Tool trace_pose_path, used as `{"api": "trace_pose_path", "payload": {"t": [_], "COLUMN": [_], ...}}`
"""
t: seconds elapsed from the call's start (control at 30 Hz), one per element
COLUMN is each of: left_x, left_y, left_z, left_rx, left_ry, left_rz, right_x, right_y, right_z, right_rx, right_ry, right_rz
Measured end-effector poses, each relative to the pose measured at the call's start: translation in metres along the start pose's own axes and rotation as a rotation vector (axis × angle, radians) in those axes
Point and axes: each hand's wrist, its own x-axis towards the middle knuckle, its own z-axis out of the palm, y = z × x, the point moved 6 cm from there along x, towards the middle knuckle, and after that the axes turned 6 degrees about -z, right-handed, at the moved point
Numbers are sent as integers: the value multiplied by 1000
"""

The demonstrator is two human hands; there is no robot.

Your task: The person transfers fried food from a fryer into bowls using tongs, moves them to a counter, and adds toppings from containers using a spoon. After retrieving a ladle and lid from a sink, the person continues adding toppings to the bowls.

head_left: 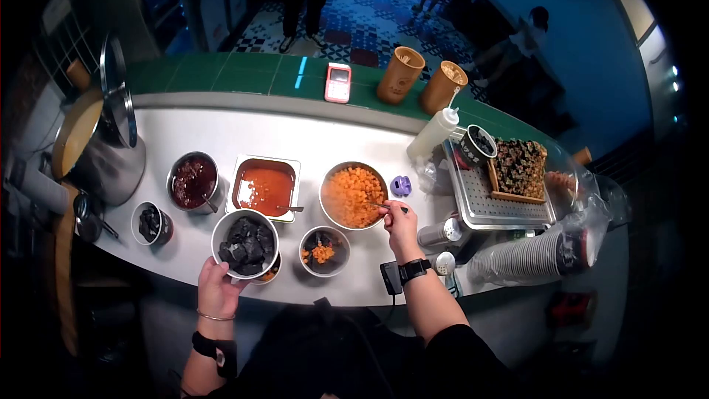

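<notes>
My left hand [218,281] grips a white paper bowl [235,220] filled with black, jelly-like chunks [247,245], raised near the counter's front edge. Partly hidden under it is another bowl [270,275] with some orange bits. In my right hand [402,229] is the handle of a spoon [378,205]; its head is down in the orange diced pieces [354,191] that fill a round metal bowl [322,193]. Between my hands stands a paper bowl [341,257] holding black chunks topped with orange dice.
Behind my left hand are a square metal tray [295,170] of orange-red syrup and a pot [214,192] of dark red food. A big steel pot [122,174] stands far left. On the right are a squeeze bottle [436,133], a perforated tray [473,203] and stacked paper bowls [517,258].
</notes>
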Motion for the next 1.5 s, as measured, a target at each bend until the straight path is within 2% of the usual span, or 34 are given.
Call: {"api": "trace_pose_path", "payload": {"t": [0.1,0.17,0.37,0.43,0.47,0.5,0.57,0.6,0.63,0.7,0.77,0.83,0.87,0.93,0.97,1.03,1.1,1.13,1.2,1.33,1.4,1.5], "left_x": [25,27,50,51,51,51,51,51,51,48,39,29,23,11,6,1,-1,5,18,43,48,58], "left_y": [-44,-60,-97,-97,-97,-97,-98,-97,-97,-91,-77,-53,-39,-8,7,32,41,39,28,-8,-7,15], "left_z": [34,67,108,113,112,111,107,103,99,92,86,72,62,36,19,-18,-72,-99,-161,-226,-222,-211], "left_rx": [80,69,131,186,185,172,144,143,106,63,-43,-52,-77,-86,-71,-40,-46,-44,-51,-105,-63,105], "left_ry": [-136,-112,-45,-26,-24,-37,-59,-55,-74,-87,-105,-173,-159,-115,-84,-47,124,119,259,307,292,284], "left_rz": [-156,-270,-316,-304,-305,-304,-301,-301,-310,-317,-295,-244,-197,-92,-33,60,140,136,147,84,78,30], "right_x": [1,-3,-54,-80,-96,-113,-135,-137,-139,-117,-94,-63,-48,-22,-13,-13,-10,-4,0,20,27,30], "right_y": [-13,-30,-124,-135,-141,-151,-154,-152,-151,-141,-135,-116,-103,-81,-74,-74,-65,-56,-45,-21,-12,-6], "right_z": [-5,-4,34,50,60,74,91,90,89,66,50,32,24,11,9,23,30,30,32,17,9,4], "right_rx": [-17,-35,-169,-345,-537,-787,-892,-878,-876,-479,-279,-205,-205,-570,-569,-1101,-1089,-1090,-1085,-1010,-651,-558], "right_ry": [12,6,-138,-303,-394,-492,-606,-607,-612,-377,-230,-162,-163,-85,-85,-162,-158,-167,-159,-132,-118,-111], "right_rz": [-49,-81,-257,-432,-553,-832,-1138,-1147,-1146,-591,-443,-356,-357,-454,-457,-829,-836,-743,-532,-405,-205,-100]}}
